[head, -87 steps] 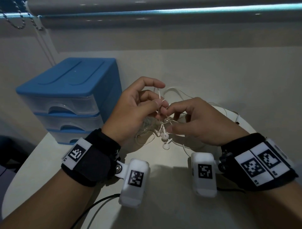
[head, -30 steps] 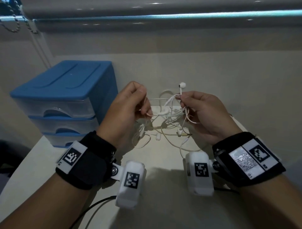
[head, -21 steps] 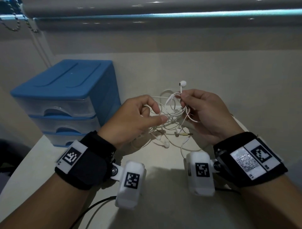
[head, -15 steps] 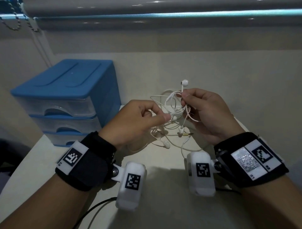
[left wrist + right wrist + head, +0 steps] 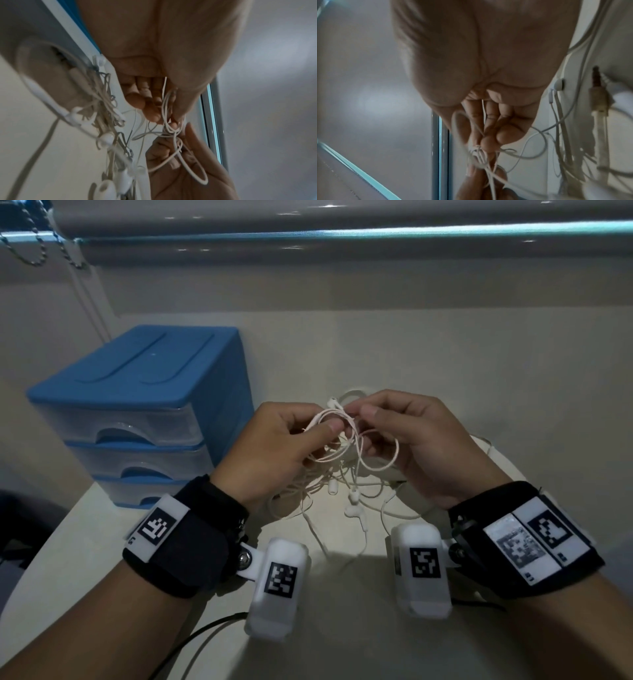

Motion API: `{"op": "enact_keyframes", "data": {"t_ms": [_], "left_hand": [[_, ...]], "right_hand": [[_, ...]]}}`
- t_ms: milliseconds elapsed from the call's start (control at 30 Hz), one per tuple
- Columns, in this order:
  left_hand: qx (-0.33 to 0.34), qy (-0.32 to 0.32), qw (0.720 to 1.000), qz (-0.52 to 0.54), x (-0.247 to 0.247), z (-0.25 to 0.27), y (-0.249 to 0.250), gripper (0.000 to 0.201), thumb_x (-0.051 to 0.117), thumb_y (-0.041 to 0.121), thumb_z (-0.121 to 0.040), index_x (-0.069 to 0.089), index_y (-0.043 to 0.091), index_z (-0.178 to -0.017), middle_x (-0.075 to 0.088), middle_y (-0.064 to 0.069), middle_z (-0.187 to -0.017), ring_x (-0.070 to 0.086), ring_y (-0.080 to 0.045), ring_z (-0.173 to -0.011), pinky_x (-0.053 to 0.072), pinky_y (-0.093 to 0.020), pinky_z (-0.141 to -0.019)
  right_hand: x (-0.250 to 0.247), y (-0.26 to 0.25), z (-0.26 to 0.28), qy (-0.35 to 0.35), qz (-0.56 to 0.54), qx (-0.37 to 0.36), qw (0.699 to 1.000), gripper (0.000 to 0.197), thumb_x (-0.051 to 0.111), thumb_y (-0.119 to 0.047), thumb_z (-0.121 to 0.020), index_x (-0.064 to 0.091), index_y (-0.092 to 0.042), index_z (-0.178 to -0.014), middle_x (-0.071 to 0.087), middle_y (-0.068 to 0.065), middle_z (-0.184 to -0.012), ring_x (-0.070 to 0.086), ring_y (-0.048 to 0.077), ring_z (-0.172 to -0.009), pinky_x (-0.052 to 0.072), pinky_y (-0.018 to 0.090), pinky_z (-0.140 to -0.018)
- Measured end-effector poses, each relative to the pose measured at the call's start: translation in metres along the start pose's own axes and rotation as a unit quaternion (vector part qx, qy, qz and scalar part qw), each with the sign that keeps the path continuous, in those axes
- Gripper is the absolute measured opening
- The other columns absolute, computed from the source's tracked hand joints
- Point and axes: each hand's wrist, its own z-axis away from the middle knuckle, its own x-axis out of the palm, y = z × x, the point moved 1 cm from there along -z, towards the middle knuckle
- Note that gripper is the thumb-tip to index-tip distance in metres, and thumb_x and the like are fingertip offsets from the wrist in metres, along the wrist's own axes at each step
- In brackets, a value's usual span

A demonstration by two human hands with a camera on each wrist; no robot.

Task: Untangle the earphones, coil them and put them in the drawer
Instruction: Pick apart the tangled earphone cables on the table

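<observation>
Both hands (image 5: 274,446) — pinching tangled earphones (image 5: 342,460)

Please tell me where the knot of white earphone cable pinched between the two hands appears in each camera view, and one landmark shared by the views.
Head: the knot of white earphone cable sits centre, between the fingertips of both hands.
Left wrist: knot lower centre, below the left hand's fingers.
Right wrist: knot lower centre, beyond the right hand's fingertips.
Shared landmark: the pale blue lit strip.

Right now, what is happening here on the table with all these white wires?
A person is untangling white earphones. The left hand and the right hand each pinch loops of the cable above the table, close together. The rest of the tangle hangs down and lies on the table. The blue drawer unit stands to the left, its drawers shut.
</observation>
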Motion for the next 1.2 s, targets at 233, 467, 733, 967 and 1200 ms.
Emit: {"op": "enact_keyframes", "data": {"t_ms": [233, 467, 733, 967, 1200], "left_hand": [[-0.019, 0.05, 0.996, 0.076, 0.002, 0.0004, 0.0023, 0.018, 0.065, 0.016, -0.099, 0.079, 0.005, -0.097, 0.072, -0.014, -0.09, 0.065, -0.014, -0.072, 0.053, -0.027, -0.066], [0.006, 0.073, 0.993, 0.096, 0.0019, -0.0014, 0.0041, 0.021, 0.06, 0.015, -0.101, 0.078, 0.005, -0.099, 0.074, -0.021, -0.099, 0.073, -0.013, -0.076, 0.055, -0.02, -0.065], [0.017, 0.051, 0.991, 0.122, 0.0009, -0.0023, 0.0034, 0.022, 0.056, 0.016, -0.103, 0.076, 0.007, -0.106, 0.078, -0.005, -0.107, 0.074, -0.013, -0.083, 0.056, -0.021, -0.069], [0.019, 0.03, 0.992, 0.122, 0.0014, -0.0016, 0.0052, 0.025, 0.054, 0.018, -0.104, 0.075, 0.006, -0.111, 0.077, -0.013, -0.105, 0.074, -0.018, -0.093, 0.057, -0.025, -0.074], [0.033, 0.008, 0.992, 0.121, 0.0025, -0.0008, 0.0039, 0.017, 0.071, 0.017, -0.095, 0.074, 0.013, -0.111, 0.074, -0.016, -0.111, 0.071, -0.035, -0.102, 0.054, -0.06, -0.094]], "right_hand": [[-0.0079, 0.0001, -0.0041, 0.082, 0.009, 0.037, 0.996, 0.023, 0.046, 0.007, -0.09, 0.067, 0.002, -0.084, 0.062, 0.017, -0.077, 0.053, 0.022, -0.059, 0.038, 0.029, -0.054], [-0.0015, 0.0002, 0.0009, 0.021, 0.071, 0.041, 0.996, 0.025, 0.044, 0.015, -0.082, 0.064, 0.0, -0.086, 0.065, 0.017, -0.074, 0.056, 0.02, -0.059, 0.043, 0.025, -0.05], [-0.0088, -0.0057, -0.0021, 0.049, 0.12, -0.129, 0.983, 0.022, 0.066, -0.019, -0.092, 0.071, -0.005, -0.076, 0.061, -0.005, -0.066, 0.047, 0.011, -0.064, 0.037, 0.022, -0.062], [-0.0045, -0.0016, 0.001, -0.007, 0.214, -0.117, 0.97, 0.018, 0.088, -0.024, -0.074, 0.075, -0.013, -0.074, 0.057, 0.016, -0.072, 0.048, 0.019, -0.067, 0.041, 0.031, -0.066], [-0.0044, 0.0039, -0.0002, -0.03, 0.247, -0.077, 0.965, 0.011, 0.085, -0.014, -0.08, 0.076, -0.016, -0.073, 0.051, 0.007, -0.069, 0.044, 0.017, -0.064, 0.037, 0.034, -0.066]]}}
